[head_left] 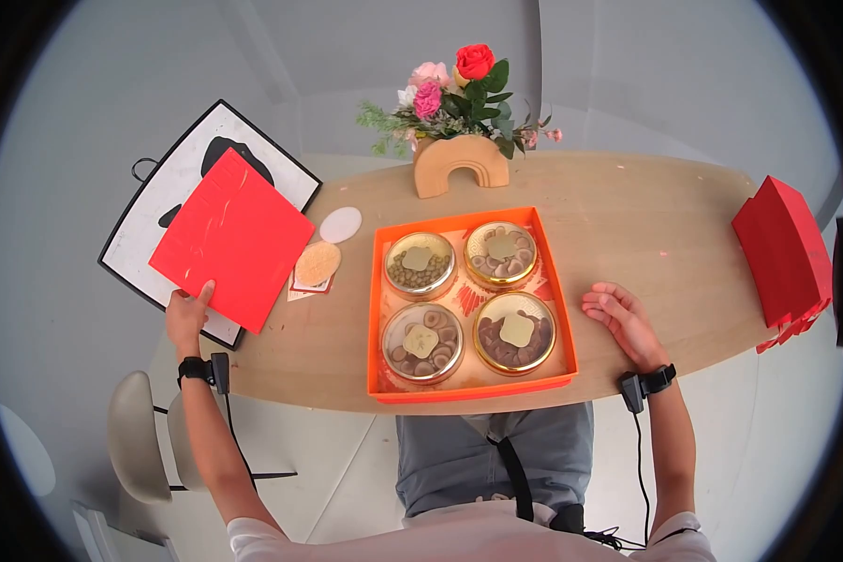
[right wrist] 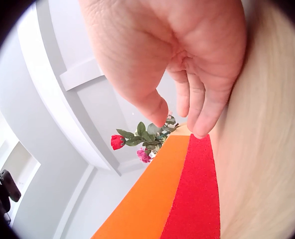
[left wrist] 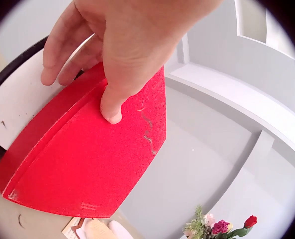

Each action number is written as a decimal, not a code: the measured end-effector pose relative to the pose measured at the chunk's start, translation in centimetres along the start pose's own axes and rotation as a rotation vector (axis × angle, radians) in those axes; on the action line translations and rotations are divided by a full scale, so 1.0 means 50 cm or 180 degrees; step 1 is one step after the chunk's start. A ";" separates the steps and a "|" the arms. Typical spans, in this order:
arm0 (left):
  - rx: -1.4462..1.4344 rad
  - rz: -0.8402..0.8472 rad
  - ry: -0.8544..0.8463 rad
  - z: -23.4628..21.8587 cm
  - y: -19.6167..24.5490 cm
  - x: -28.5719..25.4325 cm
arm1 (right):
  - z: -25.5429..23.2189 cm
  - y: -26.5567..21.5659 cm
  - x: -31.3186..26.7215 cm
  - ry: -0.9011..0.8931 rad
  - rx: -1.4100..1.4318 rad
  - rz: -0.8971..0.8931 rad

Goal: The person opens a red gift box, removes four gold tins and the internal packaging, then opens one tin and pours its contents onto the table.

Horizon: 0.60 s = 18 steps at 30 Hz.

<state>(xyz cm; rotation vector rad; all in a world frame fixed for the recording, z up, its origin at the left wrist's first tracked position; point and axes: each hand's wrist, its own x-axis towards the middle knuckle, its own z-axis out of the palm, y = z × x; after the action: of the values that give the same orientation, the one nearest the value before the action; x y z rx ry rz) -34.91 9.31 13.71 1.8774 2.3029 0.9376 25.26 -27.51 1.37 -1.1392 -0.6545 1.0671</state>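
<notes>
My left hand [head_left: 187,317] is at the near edge of a flat red box lid [head_left: 239,239], thumb on its top and the other fingers at its side wall; the left wrist view shows the hand [left wrist: 132,45] pinching the red lid [left wrist: 87,154]. The lid lies over a black-framed white board [head_left: 122,245]. My right hand [head_left: 623,323], fingers loosely bent and holding nothing, rests on the table right of an orange-red box [head_left: 377,309]. In that box stand several round clear-lidded jars [head_left: 421,343] of dried food. The right wrist view shows the hand [right wrist: 172,55] beside the box wall [right wrist: 195,194].
An arch-shaped wooden vase [head_left: 461,161] with flowers [head_left: 475,62] stands at the table's back. A white disc [head_left: 341,224] and a tan disc [head_left: 317,263] lie between lid and box. Red bags or boxes [head_left: 785,248] stand at the right end. A chair [head_left: 140,436] is at lower left.
</notes>
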 end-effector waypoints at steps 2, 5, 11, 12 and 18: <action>0.0017 -0.0102 -0.0020 -0.001 0.004 -0.002 | -0.003 0.002 0.000 -0.0025 0.0063 0.0000; -0.0061 -0.0267 -0.0093 0.010 -0.005 0.005 | -0.007 0.003 0.002 -0.0055 0.0146 0.0004; -0.0148 -0.0289 -0.0072 0.022 -0.009 0.008 | -0.009 0.002 0.001 -0.0052 0.0162 0.0017; -0.0221 -0.0297 -0.0061 0.025 -0.010 0.008 | -0.009 0.001 0.000 -0.0044 0.0166 0.0016; -0.0628 -0.0227 -0.0007 0.042 -0.033 0.021 | -0.008 0.003 0.002 -0.0056 0.0192 0.0018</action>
<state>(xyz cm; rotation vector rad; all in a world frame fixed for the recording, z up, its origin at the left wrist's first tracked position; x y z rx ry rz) -35.85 11.01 11.62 1.7069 2.1693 1.1070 25.61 -27.56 1.08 -1.0811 -0.6291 1.0957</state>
